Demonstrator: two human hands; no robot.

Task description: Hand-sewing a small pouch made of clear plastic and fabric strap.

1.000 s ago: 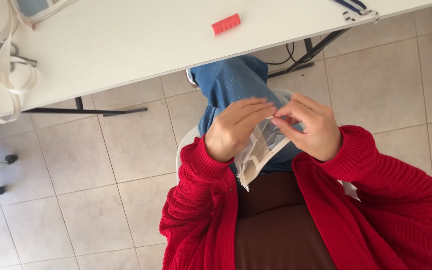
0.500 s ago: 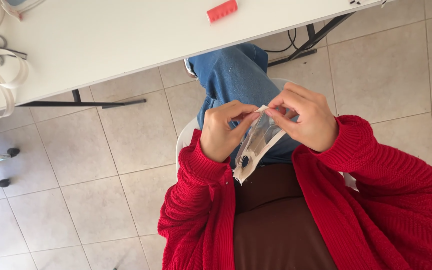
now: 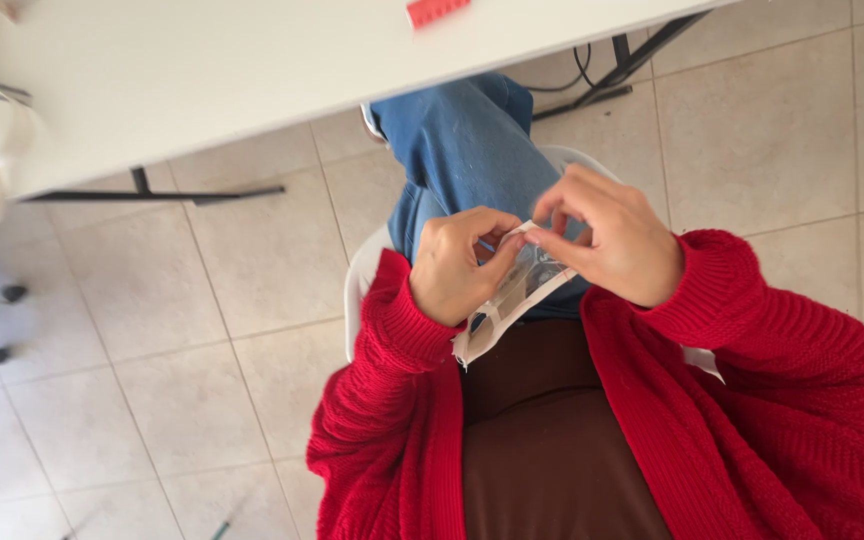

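The person sits on a white chair (image 3: 367, 265), looking down at their lap. Both hands meet over the blue jeans (image 3: 462, 140) and hold a small clear plastic packet (image 3: 507, 300) with a white edge. The left hand (image 3: 457, 265) is closed on the packet's upper end, thumb and fingers pinched together on it. The right hand (image 3: 617, 240) pinches the same top edge from the right side, fingertips pressed together on the plastic. The packet hangs down and to the left from the hands, over the lap; what it contains is too blurred to tell. On the far white tabletop (image 3: 202, 80) lies a small red block (image 3: 437, 10), well apart from the hands. Red knitted sleeves (image 3: 752, 340) cover both arms.
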